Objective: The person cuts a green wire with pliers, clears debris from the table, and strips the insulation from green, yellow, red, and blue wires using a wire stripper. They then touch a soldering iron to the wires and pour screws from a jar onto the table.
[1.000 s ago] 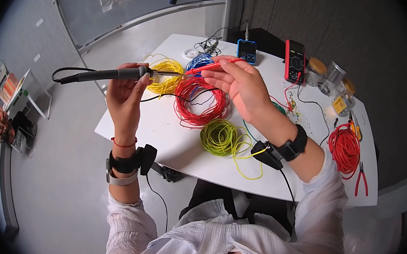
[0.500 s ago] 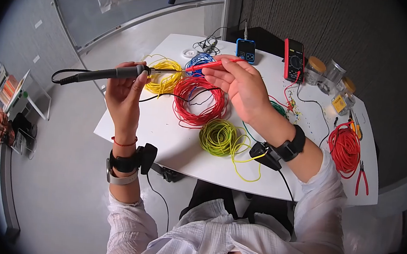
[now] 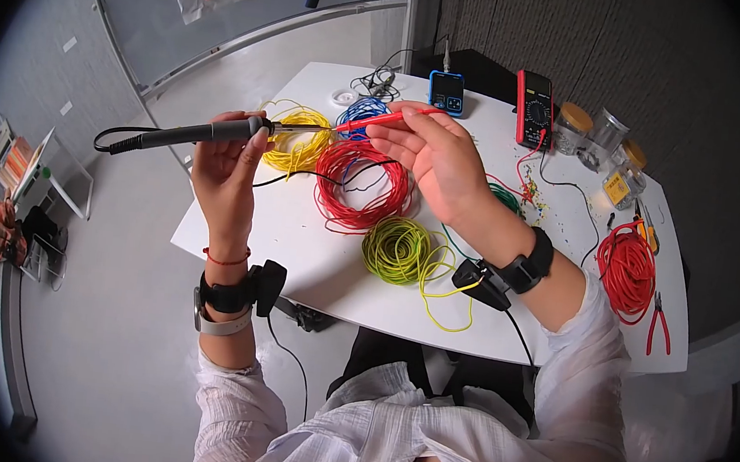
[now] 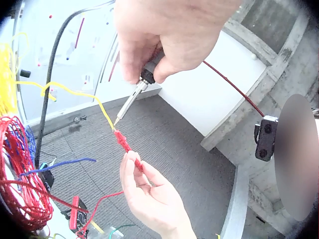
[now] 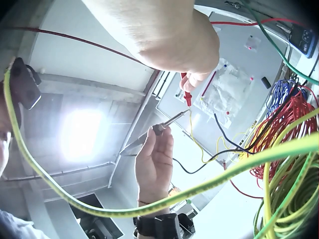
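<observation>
My left hand (image 3: 250,135) grips a black soldering iron (image 3: 206,133) by its handle, above the table's left edge. Its cord trails off to the left. The iron's metal tip (image 4: 127,107) points at the spot where a yellow wire (image 4: 79,92) meets a red wire (image 4: 122,142). My right hand (image 3: 407,121) pinches that red wire between thumb and fingers, holding it out toward the tip. In the right wrist view the red wire (image 5: 188,97) hangs just above the iron (image 5: 169,122), with the left hand (image 5: 154,164) below it.
On the white table (image 3: 298,242) lie coils of yellow (image 3: 299,139), blue (image 3: 364,110), red (image 3: 364,186) and green-yellow wire (image 3: 399,250). Farther right are a multimeter (image 3: 535,109), a blue device (image 3: 447,91), jars (image 3: 593,137), another red coil (image 3: 626,269) and red pliers (image 3: 657,325).
</observation>
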Tool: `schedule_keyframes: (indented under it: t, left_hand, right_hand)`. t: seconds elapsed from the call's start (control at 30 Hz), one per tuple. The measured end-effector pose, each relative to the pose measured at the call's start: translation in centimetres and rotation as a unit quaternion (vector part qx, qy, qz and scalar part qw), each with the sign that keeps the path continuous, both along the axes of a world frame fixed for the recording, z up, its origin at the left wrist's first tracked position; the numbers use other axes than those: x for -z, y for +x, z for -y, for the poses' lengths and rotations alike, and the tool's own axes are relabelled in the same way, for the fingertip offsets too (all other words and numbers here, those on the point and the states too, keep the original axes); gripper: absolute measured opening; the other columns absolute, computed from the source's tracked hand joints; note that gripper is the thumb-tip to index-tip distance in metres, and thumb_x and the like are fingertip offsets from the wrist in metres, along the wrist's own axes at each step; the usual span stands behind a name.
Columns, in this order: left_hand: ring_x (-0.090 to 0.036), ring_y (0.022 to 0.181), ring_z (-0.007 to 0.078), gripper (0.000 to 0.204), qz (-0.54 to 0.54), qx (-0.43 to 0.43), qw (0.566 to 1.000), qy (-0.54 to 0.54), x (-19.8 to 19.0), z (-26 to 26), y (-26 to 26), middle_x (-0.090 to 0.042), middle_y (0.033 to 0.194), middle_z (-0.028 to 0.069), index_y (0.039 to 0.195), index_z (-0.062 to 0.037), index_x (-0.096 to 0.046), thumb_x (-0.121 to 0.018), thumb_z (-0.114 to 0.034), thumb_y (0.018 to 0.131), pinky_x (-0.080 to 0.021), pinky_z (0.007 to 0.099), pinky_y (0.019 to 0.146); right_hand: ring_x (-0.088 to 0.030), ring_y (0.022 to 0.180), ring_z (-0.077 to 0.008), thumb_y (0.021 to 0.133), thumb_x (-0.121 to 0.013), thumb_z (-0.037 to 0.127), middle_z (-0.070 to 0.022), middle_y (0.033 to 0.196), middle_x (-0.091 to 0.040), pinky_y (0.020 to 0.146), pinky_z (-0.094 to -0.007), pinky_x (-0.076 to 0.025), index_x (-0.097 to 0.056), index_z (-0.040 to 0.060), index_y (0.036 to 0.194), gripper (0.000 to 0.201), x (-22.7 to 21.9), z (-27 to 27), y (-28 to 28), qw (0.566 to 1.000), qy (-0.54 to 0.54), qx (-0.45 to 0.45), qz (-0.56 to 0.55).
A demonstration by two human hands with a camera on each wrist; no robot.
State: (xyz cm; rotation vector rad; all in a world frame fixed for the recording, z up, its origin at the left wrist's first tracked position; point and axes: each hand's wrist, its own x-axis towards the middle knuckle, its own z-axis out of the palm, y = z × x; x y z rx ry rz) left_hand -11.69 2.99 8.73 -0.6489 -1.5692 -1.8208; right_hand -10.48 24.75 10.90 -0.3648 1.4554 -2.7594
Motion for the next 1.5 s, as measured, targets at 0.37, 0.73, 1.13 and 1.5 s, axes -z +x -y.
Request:
schedule_keyframes:
  t: [0.37, 0.73, 1.13, 1.5]
  left_hand:
    - [-0.058, 0.094, 0.0205, 0.027, -0.013, -0.007, 1.000, 0.010, 0.1, -0.4, 0.8, -0.058, 0.101, 0.0163, 0.107, 0.0037, -0.046, -0.055, 0.000, 0.082, -0.050, 0.0296, 0.076]
    - [-0.057, 0.094, 0.0193, 0.025, -0.014, 0.022, 1.000, -0.002, 0.5, -0.1, 0.8, -0.058, 0.099, 0.0147, 0.104, 0.0032, -0.048, -0.056, 0.001, 0.081, -0.049, 0.0289, 0.078]
    - [-0.056, 0.093, 0.0155, 0.029, 0.010, 0.040, 0.999, 0.023, 0.5, -0.2, 0.6, -0.058, 0.098, 0.0133, 0.103, 0.0033, -0.046, -0.059, 0.004, 0.078, -0.046, 0.0238, 0.081]
    - [-0.058, 0.090, 0.0165, 0.027, -0.007, 0.026, 1.000, 0.013, 0.3, -0.1, 0.3, -0.058, 0.098, 0.0136, 0.104, 0.0024, -0.047, -0.058, -0.001, 0.080, -0.049, 0.0273, 0.077]
  right_hand:
    - [-0.059, 0.088, -0.0219, 0.089, -0.044, 0.014, -0.0177, 0.094, -0.057, 0.081, -0.0305, -0.048, -0.048, -0.0042, 0.100, 0.022, -0.1, -0.2, 0.3, 0.999, 0.027, 0.019, -0.001]
    - [-0.060, 0.086, -0.0215, 0.089, -0.046, 0.014, -0.0182, 0.093, -0.058, 0.080, -0.0296, -0.049, -0.048, -0.0037, 0.100, 0.021, 0.0, -0.2, 0.4, 1.000, 0.027, 0.009, 0.002]
    - [-0.060, 0.087, -0.0227, 0.088, -0.049, 0.015, -0.0170, 0.092, -0.057, 0.081, -0.0313, -0.048, -0.049, -0.0047, 0.100, 0.024, 0.2, -0.1, 0.4, 1.000, -0.002, 0.008, 0.007]
    - [-0.060, 0.087, -0.0234, 0.088, -0.049, 0.014, -0.0170, 0.092, -0.057, 0.081, -0.0323, -0.048, -0.049, -0.0046, 0.101, 0.023, 0.0, 0.0, 0.6, 1.000, -0.015, 0.007, 0.015]
